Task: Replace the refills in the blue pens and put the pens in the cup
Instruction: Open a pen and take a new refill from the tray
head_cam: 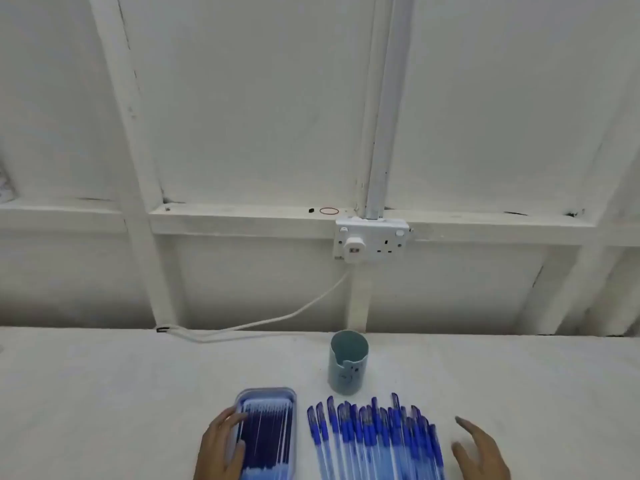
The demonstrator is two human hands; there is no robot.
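Several blue capped pens (375, 439) lie side by side in a row on the white table, near its front edge. Left of them a clear tray (292, 398) holds several dark blue refills (268, 436). A pale blue cup (348, 362) stands upright just behind the pens, and nothing shows inside it. My left hand (221, 445) rests against the tray's left side, fingers reaching over its rim onto the refills. My right hand (479, 450) hovers to the right of the pens with its fingers spread, holding nothing.
A white wall with a double socket (372, 240) and a plugged-in adapter rises behind the table. Its white cable (263, 322) runs down to the table's back edge at the left. A thin ring (329, 211) lies on the wall ledge.
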